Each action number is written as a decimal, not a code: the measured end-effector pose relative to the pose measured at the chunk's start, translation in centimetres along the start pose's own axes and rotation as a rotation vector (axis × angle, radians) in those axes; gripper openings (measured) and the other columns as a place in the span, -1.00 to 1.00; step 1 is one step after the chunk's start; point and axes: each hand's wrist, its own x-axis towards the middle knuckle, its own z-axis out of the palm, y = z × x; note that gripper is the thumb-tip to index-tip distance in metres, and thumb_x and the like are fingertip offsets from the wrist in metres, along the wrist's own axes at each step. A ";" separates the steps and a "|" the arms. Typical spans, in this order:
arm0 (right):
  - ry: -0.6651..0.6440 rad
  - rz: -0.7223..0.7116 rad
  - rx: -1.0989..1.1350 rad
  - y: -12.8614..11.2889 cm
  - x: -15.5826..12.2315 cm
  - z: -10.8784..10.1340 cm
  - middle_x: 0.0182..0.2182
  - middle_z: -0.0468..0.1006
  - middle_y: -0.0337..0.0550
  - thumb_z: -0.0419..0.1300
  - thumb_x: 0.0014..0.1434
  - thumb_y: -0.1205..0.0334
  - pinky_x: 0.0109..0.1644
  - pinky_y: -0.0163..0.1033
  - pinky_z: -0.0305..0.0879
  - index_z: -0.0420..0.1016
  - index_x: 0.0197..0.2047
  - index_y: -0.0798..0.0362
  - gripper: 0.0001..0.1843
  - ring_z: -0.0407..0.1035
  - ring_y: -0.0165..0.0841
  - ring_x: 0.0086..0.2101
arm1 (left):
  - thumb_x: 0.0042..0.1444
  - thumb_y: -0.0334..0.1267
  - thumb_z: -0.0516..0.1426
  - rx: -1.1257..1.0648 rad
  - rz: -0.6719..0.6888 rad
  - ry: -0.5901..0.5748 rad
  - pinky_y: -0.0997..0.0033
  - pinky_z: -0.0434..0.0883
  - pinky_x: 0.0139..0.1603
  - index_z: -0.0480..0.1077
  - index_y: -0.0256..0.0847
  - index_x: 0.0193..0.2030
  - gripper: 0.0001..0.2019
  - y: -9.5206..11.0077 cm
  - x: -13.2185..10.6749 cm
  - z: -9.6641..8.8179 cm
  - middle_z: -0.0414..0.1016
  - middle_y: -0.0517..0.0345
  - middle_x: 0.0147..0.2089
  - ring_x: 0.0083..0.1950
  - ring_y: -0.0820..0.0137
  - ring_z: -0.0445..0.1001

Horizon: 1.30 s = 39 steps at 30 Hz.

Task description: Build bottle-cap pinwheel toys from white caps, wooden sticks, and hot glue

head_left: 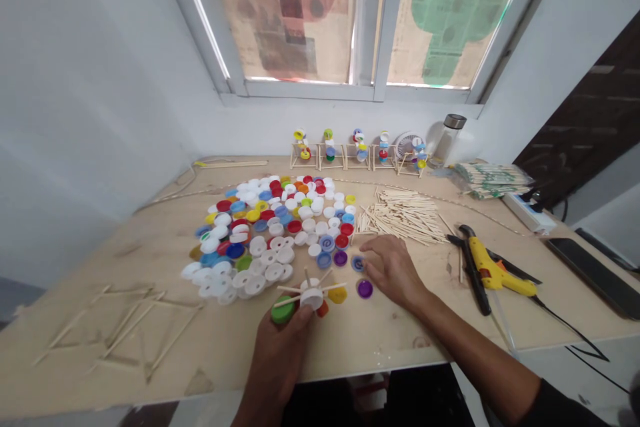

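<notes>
Head view: my left hand (281,345) grips a spoked white cap (311,296); right of it, my right hand (395,270) curls at a blue cap (357,263); whether gripping, I cannot tell.

The table (357,347) bears caps (269,215), sticks (406,215), a glue gun (483,263)

A plain black sleeve (557,403) covers the upper part of the right arm that shows, its edge ending well up from the wrist — whether cut short or pushed up, I cannot tell. The right forearm (465,330) is bare and slim, tapering towards the right hand (395,270); the left hand (283,347) is bare too. Black clothing (425,397) covers the legs — too dark to show seams.
</notes>
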 end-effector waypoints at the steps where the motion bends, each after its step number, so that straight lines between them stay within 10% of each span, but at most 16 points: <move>1: -0.006 -0.011 -0.031 -0.1 0.8 0.2 -0.19 0.56 -0.12 0.17 0.11 0.36 0.00 -0.07 0.15 0.48 -0.17 -0.01 -0.80 0.34 -0.21 -0.10 | -0.30 -0.16 0.37 -0.009 -0.004 0.004 0.27 0.41 -0.13 0.51 -0.26 -0.43 -0.72 0.1 0.0 0.0 0.57 0.07 -0.39 -0.27 0.27 0.50; 15: -0.138 -0.170 -0.186 -2.5 6.6 4.3 -0.13 0.51 -0.10 0.22 0.13 0.31 0.04 -0.03 0.05 0.54 -0.34 0.02 -0.93 0.19 -0.16 0.01 | -0.31 -0.16 0.38 -0.135 0.011 -0.046 0.30 0.41 -0.14 0.54 -0.26 -0.44 -0.72 -0.1 0.1 -0.2 0.54 0.10 -0.44 -0.30 0.32 0.47; 30: -0.039 -0.105 -0.153 1.1 -2.8 -1.1 -0.12 0.52 -0.08 0.17 0.16 0.33 0.07 0.03 0.11 0.50 -0.34 0.01 -0.91 0.25 -0.13 0.01 | -0.31 -0.20 0.39 -0.197 -0.004 -0.054 0.36 0.40 -0.18 0.55 -0.23 -0.40 -0.72 0.2 0.3 -0.2 0.54 0.13 -0.45 -0.34 0.37 0.46; 39: -0.031 -0.096 -0.084 -0.5 -0.1 -0.2 -0.11 0.52 -0.12 0.19 0.14 0.35 0.05 -0.06 0.11 0.52 -0.34 0.01 -0.90 0.26 -0.19 0.00 | -0.33 -0.19 0.41 -0.231 -0.036 -0.043 0.45 0.42 -0.18 0.56 -0.23 -0.39 -0.70 -0.1 0.4 -0.3 0.54 0.15 -0.44 -0.34 0.41 0.48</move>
